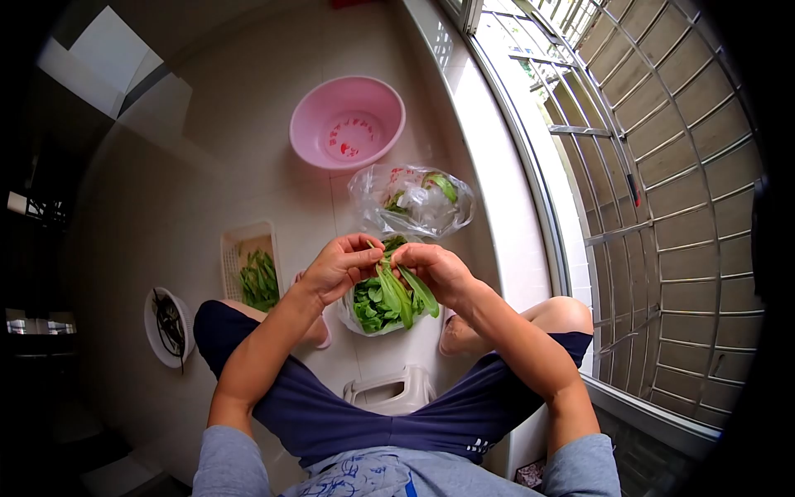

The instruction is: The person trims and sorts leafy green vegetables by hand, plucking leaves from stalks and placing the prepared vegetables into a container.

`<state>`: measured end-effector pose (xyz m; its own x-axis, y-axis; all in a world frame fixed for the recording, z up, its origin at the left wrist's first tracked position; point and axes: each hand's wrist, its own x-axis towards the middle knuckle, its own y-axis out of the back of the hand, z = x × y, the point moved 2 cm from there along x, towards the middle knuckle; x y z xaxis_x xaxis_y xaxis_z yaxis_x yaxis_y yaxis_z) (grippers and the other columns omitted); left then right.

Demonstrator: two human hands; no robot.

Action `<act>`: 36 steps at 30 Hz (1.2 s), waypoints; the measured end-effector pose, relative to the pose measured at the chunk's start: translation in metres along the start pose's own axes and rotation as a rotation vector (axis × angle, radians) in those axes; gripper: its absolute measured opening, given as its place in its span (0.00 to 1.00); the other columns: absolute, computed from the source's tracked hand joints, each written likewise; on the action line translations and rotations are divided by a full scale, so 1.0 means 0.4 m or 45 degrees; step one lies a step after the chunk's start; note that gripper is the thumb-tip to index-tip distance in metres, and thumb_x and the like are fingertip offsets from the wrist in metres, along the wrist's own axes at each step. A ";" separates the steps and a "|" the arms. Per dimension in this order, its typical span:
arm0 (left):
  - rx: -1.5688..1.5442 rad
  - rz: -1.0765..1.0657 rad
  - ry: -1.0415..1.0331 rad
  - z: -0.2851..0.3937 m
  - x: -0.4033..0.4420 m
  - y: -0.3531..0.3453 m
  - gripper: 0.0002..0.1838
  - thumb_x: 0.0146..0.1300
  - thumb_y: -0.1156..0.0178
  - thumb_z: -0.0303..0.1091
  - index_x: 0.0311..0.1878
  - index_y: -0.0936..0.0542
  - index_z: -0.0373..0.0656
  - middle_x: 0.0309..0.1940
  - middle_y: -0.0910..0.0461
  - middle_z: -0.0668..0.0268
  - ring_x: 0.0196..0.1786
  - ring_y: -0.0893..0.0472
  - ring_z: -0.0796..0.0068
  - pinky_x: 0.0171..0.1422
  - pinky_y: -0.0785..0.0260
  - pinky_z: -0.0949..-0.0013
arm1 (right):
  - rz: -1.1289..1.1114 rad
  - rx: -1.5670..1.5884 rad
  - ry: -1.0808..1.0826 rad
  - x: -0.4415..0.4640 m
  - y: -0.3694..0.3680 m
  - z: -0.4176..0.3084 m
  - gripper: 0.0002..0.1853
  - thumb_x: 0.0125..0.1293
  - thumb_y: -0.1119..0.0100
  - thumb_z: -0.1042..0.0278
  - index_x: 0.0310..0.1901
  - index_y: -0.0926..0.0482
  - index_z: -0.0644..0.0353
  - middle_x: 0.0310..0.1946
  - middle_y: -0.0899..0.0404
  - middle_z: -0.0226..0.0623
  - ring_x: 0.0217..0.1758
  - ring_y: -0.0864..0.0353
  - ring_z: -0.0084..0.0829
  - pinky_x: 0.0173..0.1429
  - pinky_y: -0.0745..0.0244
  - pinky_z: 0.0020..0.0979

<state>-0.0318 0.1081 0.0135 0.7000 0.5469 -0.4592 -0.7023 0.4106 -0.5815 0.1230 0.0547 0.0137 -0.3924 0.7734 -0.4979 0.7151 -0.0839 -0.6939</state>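
Between my legs, a plastic bag of leafy greens (374, 306) lies open on the floor. Just above it, my left hand (344, 267) pinches the upper end of a small bunch of long green leaves (402, 296). My right hand (431, 267) holds the same bunch from the other side, its fingers closed at the stems. The leaves hang down over the bagged greens. Both hands are close together, with a small gap between them. Beyond them rests a clear plastic bag (414, 201) with some greens inside.
A pink basin (348, 123) stands farther off on the tiled floor. To the left are a rectangular basket (232, 286) with long leaves and a round white basket (189, 319) with dark strands. A plastic stool (399, 389) is beneath me; a ledge (517, 257) runs along the right.
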 end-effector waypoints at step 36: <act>0.026 0.063 -0.213 0.002 -0.003 -0.008 0.05 0.52 0.46 0.25 0.33 0.27 0.40 0.27 0.25 0.66 0.32 0.25 0.77 0.40 0.31 0.73 | 0.178 -0.038 0.007 0.005 0.014 0.004 0.05 0.51 0.52 0.70 0.28 0.28 0.61 0.23 0.32 0.27 0.21 0.38 0.17 0.22 0.47 0.18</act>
<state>-0.0304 0.1067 0.0162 0.6345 0.6797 -0.3680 -0.7390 0.3939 -0.5466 0.1253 0.0548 0.0077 -0.2843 0.7590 -0.5858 0.7795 -0.1727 -0.6022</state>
